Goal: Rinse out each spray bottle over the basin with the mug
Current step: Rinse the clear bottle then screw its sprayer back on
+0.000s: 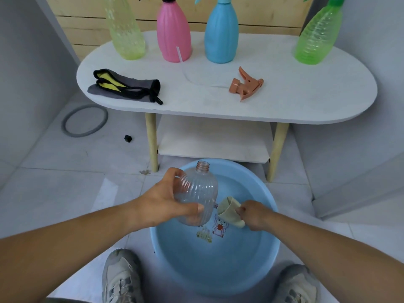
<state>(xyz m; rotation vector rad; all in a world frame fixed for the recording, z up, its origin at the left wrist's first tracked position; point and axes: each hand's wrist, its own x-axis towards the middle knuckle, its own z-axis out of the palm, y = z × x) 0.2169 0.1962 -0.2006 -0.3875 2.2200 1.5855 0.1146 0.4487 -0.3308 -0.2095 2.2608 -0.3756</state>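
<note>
two hands work above the round blue plastic basin point(218, 270) on the floor: left hand point(166, 206) fingers point(195, 208) curl round a clear ribbed bottle point(197, 191), neck uncapped; right hand point(254, 215) fingers point(243, 209) pinch a tipped beige mug point(229, 212) just beside it; an orange trigger head point(246, 85) lies on the white oval worktop point(306, 99)

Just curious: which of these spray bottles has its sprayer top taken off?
The clear ribbed bottle in the left hand, over the basin: its threaded neck is bare.
</note>
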